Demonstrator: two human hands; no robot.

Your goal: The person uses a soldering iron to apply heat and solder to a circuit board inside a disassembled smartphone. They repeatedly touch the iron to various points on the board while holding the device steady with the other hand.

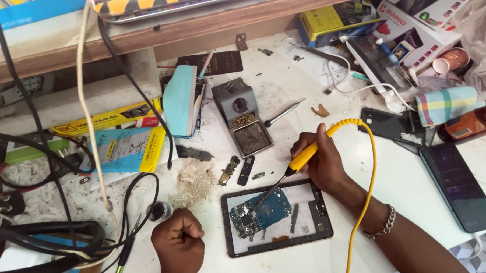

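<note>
left hand (178, 243) fisted, empty | right hand (320, 162) fingers grip soldering iron (302, 157) | tip on circuit board (260, 211)

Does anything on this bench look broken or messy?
Yes. The phone under the right hand lies opened up, its blue circuit board bare under the tip of the yellow soldering iron. Small loose parts lie scattered above it, beside a patch of dusty debris. The left hand rests as a fist.

circuit board (260, 212) in opened phone (276, 216), stand (243, 116) behind
</note>
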